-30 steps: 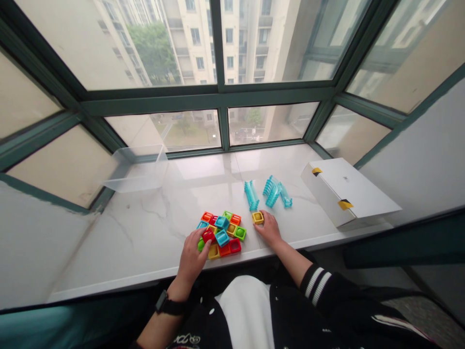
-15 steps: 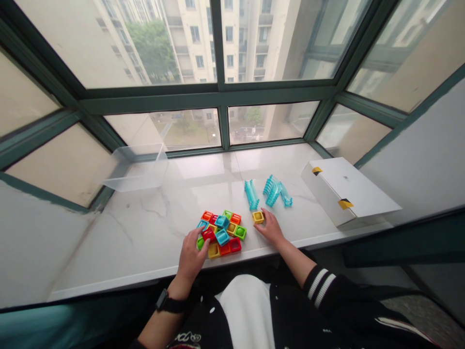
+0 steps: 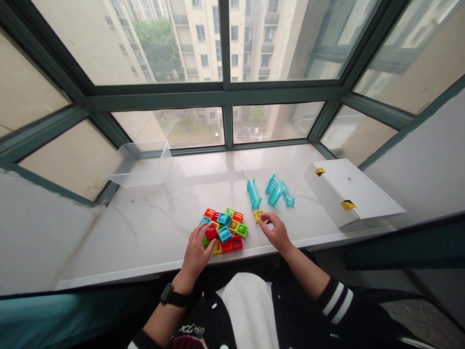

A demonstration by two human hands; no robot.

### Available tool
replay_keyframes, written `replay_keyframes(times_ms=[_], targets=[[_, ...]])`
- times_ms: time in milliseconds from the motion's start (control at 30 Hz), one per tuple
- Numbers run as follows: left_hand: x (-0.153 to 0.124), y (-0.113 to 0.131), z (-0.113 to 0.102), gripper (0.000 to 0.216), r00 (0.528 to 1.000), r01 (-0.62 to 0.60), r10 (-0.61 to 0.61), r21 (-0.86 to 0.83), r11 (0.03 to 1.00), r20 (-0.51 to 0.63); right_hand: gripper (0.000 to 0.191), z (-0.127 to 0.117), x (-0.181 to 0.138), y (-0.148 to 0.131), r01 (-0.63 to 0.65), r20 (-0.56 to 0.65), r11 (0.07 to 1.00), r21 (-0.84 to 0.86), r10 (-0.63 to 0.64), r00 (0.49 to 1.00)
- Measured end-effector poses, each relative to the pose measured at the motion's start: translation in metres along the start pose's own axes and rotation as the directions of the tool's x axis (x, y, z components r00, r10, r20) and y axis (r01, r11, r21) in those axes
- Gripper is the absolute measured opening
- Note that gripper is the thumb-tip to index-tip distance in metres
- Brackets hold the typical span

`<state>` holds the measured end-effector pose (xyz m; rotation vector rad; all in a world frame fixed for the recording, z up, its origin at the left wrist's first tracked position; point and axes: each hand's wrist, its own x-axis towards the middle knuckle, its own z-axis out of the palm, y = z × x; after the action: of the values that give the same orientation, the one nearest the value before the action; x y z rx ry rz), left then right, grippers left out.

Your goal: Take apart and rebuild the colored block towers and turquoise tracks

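My left hand [image 3: 197, 248] is at the left side of a pile of small square plastic blocks. Its thumb and forefinger close about a red block [image 3: 211, 233] on the pile. Around this block lie blue blocks [image 3: 224, 234], a green block [image 3: 241, 230] and red, orange and yellow ones. My right hand [image 3: 276, 231] holds nothing; its fingers are bent and slightly apart, just right of a yellow block [image 3: 258, 215] on the counter. Beyond that block lie clear turquoise ribbed pieces, one single track-like piece [image 3: 254, 194] and a curved pair [image 3: 275, 189].
A clear plastic bin [image 3: 141, 167] stands at the back left by the window. At the right lies a white box [image 3: 354, 186] with yellow-black tabs. The marble-look counter [image 3: 145, 228] ends at a front edge close to my body.
My right hand has let go of the yellow block and drawn back a little to the right. My left hand stays on the red block. The view has shifted slightly.
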<state>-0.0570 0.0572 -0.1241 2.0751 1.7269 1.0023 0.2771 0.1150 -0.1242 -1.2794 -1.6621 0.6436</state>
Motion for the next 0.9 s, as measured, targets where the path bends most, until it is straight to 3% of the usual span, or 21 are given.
replay_keyframes(times_ms=[67,167,267,333,533,900], targets=[[0.000,0.004,0.002,0.055,0.999,-0.021,0.021,0.025,0.999,0.024,0.021,0.011,0.005,-0.020,0.105,0.187,0.994,0.023,-0.107,0.976],[-0.003,0.007,0.005,0.063,0.997,-0.052,0.048,0.068,0.996,0.058,0.042,0.037,0.010,-0.043,0.283,0.416,0.959,0.027,-0.268,0.869],[-0.006,0.006,0.008,0.070,0.997,-0.046,0.037,0.126,0.991,0.069,0.061,0.066,0.012,-0.058,0.414,0.562,0.910,-0.017,-0.334,0.757],[-0.008,0.004,0.011,0.073,0.997,-0.028,0.017,0.157,0.987,0.075,0.061,0.081,0.014,-0.063,0.464,0.615,0.883,-0.073,-0.326,0.718],[-0.005,0.000,0.015,0.053,0.997,-0.003,-0.009,0.164,0.986,0.077,0.049,0.095,0.020,-0.060,0.505,0.624,0.845,-0.175,-0.302,0.721],[0.003,0.002,0.008,0.055,0.997,0.018,-0.025,0.095,0.995,0.078,0.051,0.092,0.026,-0.052,0.528,0.631,0.838,-0.141,-0.335,0.700]])
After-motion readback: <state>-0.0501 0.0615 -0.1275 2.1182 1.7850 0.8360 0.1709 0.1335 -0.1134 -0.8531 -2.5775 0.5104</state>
